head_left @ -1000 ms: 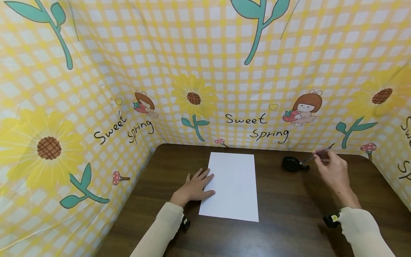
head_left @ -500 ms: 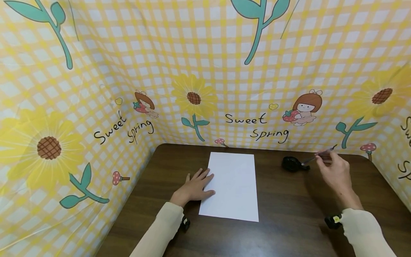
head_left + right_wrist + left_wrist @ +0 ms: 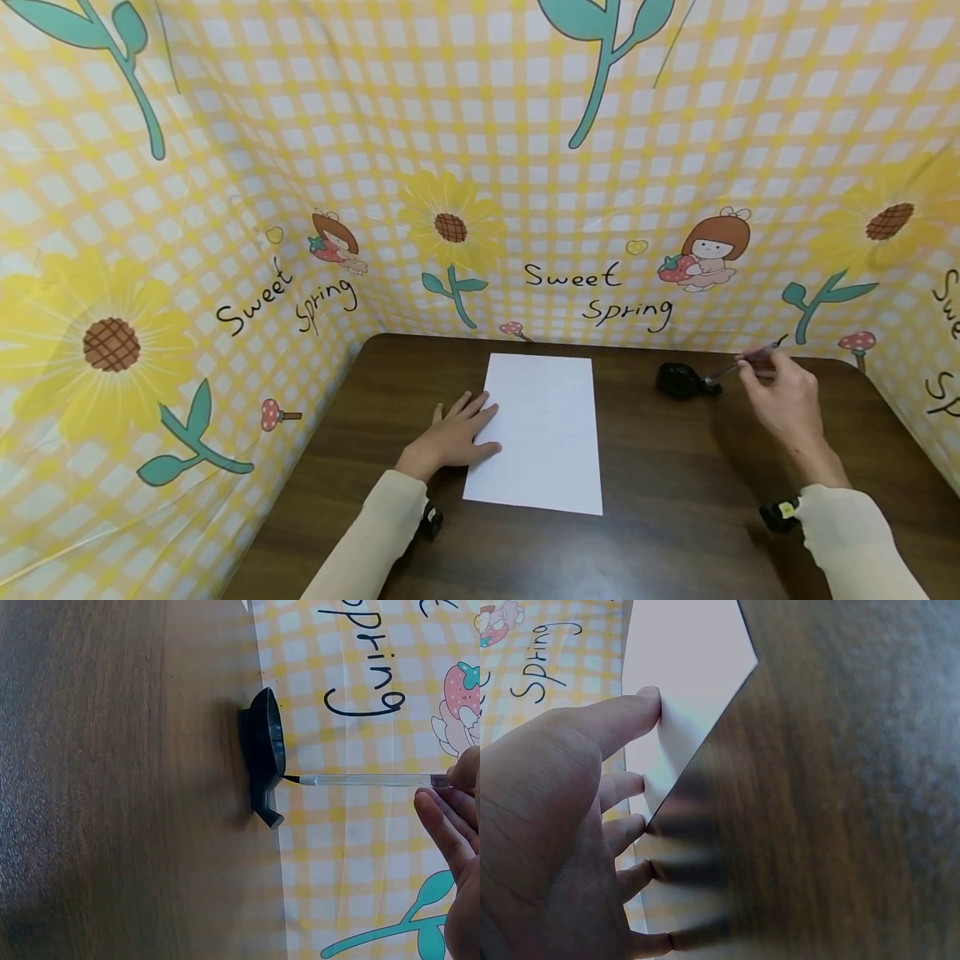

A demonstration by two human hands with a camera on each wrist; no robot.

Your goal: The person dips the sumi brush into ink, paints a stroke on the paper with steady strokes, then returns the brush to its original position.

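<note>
A blank white sheet of paper (image 3: 536, 433) lies on the table. My left hand (image 3: 452, 442) rests on its left edge, fingers spread; in the left wrist view the thumb and fingertips lie along the paper's edge near a corner. To the right, my right hand (image 3: 783, 400) pinches a slim brush (image 3: 367, 780) with a clear barrel and a dark tip. That tip is right at the rim of a small black dish (image 3: 264, 739) with a short stem. The dish (image 3: 677, 381) sits near the table's back edge.
The dark wooden table (image 3: 660, 533) has a patterned yellow-checked cloth (image 3: 540, 183) hanging behind it and along both sides. A dark wrist-worn device (image 3: 778, 515) shows under the right sleeve.
The right hand and brush have shifted slightly to the right, the tip staying at the dish's rim. The left hand and paper have stayed in place.
</note>
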